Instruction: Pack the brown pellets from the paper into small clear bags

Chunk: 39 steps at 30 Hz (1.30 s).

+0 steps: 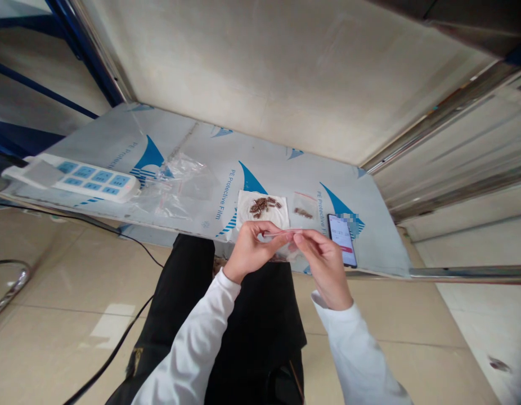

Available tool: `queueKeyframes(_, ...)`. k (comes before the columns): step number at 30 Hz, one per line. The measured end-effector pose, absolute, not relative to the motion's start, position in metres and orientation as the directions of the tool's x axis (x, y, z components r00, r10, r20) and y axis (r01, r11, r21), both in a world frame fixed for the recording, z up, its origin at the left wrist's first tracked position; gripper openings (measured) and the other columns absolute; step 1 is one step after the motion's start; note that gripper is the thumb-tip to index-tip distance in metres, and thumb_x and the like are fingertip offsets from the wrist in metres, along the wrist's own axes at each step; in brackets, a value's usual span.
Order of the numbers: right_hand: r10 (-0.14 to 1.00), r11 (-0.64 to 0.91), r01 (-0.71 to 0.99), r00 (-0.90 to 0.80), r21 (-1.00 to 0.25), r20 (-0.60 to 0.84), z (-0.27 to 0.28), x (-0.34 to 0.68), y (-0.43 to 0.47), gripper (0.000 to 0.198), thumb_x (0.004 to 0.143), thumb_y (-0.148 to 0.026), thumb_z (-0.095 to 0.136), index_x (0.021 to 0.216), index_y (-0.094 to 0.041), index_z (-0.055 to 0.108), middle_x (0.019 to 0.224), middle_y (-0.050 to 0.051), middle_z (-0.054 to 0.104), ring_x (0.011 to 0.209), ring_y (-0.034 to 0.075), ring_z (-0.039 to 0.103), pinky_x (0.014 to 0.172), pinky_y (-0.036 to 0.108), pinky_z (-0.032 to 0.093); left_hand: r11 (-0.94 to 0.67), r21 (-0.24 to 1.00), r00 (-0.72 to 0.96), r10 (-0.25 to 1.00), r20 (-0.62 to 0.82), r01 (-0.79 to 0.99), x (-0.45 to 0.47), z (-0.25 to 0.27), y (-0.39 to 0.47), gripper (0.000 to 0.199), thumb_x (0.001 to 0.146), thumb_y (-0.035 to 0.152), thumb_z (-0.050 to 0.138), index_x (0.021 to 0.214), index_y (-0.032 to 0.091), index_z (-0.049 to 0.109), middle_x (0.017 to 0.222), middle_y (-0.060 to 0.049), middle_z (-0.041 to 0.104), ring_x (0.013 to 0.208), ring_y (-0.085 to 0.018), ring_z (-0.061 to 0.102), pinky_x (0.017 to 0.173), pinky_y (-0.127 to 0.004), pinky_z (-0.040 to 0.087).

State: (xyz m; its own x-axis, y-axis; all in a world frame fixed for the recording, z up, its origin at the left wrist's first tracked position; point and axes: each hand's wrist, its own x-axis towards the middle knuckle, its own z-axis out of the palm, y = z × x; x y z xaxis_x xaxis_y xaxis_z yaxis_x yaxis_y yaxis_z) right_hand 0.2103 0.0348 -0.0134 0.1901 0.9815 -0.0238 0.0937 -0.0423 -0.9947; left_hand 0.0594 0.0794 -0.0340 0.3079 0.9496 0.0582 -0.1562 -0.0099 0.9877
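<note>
Between them, my left hand (257, 246) and my right hand (322, 259) pinch the top edge of a small clear zip bag (281, 254) at the table's front edge. Fingers and thumbs are closed along its pinkish seal strip, and the bag hangs below; its contents are hard to make out. Just beyond my left hand, a pile of small brown capsule-like pieces (263, 207) lies on a white tissue (246, 209). Another zip bag (305, 202), flat on the table beyond my right hand, has several brown pieces in it.
A phone (342, 240) showing a timer lies right of my right hand. Crumpled clear plastic bags (180, 185) rest on the left part of the film-covered table (210, 146). A white power strip (95, 180) lies at the far left, and a black cable (129, 332) runs down to the floor.
</note>
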Motion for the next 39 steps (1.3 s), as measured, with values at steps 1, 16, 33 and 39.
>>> queueKeyframes(1, 0.981, -0.042, 0.091, 0.191, -0.995, -0.024, -0.015, 0.211, 0.035, 0.018, 0.078, -0.034, 0.072, 0.088, -0.019, 0.072, 0.078, 0.003, 0.074, 0.069, 0.014, 0.067, 0.067, 0.025, 0.055, -0.012, 0.989, 0.317, 0.947, 0.060, -0.149, 0.058, -0.035, 0.080, 0.026, 0.076, 0.038, 0.072, 0.076, 0.012, 0.075, 0.076, -0.008, 0.076, 0.071, -0.018, 0.068, 0.070, -0.027, 0.051)
queueKeyframes(16, 0.862, 0.038, 0.340, 0.465, -0.940, 0.203, -0.037, 0.272, 0.107, 0.053, 0.070, -0.045, 0.075, 0.113, -0.015, 0.069, 0.079, 0.007, 0.072, 0.051, 0.013, 0.058, 0.051, 0.028, 0.048, 0.041, 0.920, -0.278, 0.958, 0.074, 0.389, -0.026, -0.063, 0.107, 0.040, 0.089, 0.047, 0.049, 0.104, 0.016, 0.070, 0.094, -0.008, 0.073, 0.080, -0.020, 0.066, 0.075, -0.030, 0.048)
queueKeyframes(33, 0.908, 0.027, 0.806, 0.228, -0.591, 0.353, -0.087, 0.271, 0.082, 0.047, 0.082, -0.046, 0.057, 0.118, -0.016, 0.063, 0.113, 0.015, 0.067, 0.099, 0.026, 0.063, 0.080, 0.041, 0.054, 0.528, 0.639, -0.756, 0.641, 0.132, 0.559, -0.080, -0.124, 0.113, 0.047, 0.081, 0.046, 0.059, 0.120, 0.020, 0.063, 0.105, -0.013, 0.058, 0.096, -0.027, 0.062, 0.086, -0.039, 0.047)
queueKeyframes(39, 0.939, 0.050, 0.707, 0.208, -0.706, 0.275, -0.085, 0.242, 0.051, 0.040, 0.084, -0.043, 0.059, 0.116, -0.019, 0.062, 0.116, 0.013, 0.067, 0.105, 0.026, 0.062, 0.087, 0.045, 0.052, 0.402, 0.684, -0.716, 0.649, 0.257, 0.609, -0.074, -0.125, 0.108, 0.022, 0.080, 0.031, 0.061, 0.099, 0.023, 0.070, 0.110, -0.009, 0.057, 0.085, -0.020, 0.062, 0.083, -0.034, 0.046)
